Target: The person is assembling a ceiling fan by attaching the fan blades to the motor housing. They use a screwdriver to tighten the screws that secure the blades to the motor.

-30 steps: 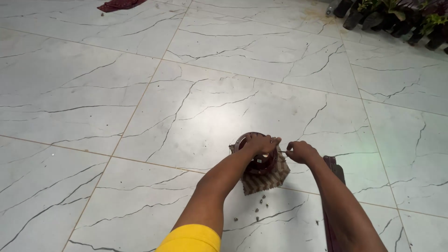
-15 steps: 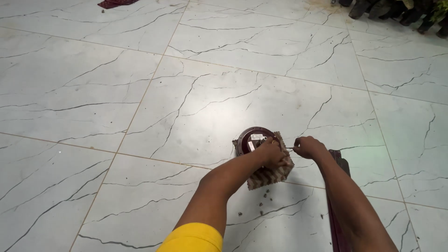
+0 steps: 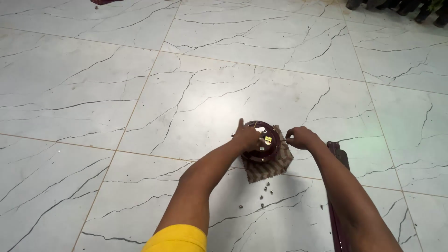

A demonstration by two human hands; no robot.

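A: From the head camera, what are the hands doing?

B: The left hand (image 3: 246,136) lies on top of a round dark-red motor housing (image 3: 263,145), fingers curled over its near-left edge, thumb sticking up. The right hand (image 3: 302,138) is just beside its right edge, fingertips pressed together on something thin; I cannot tell what it is.

A: Where does the housing sit?

B: On a small brown woven mat (image 3: 273,167) on the white marble-pattern floor (image 3: 140,93), a little below the middle of the view. A yellow sticker (image 3: 268,138) shows on its top.

A: Anything around it?

B: Small screws (image 3: 263,198) lie scattered on the floor near the mat. A long dark-red blade (image 3: 337,154) runs under the right forearm. A yellow sleeve (image 3: 179,239) covers the upper left arm.
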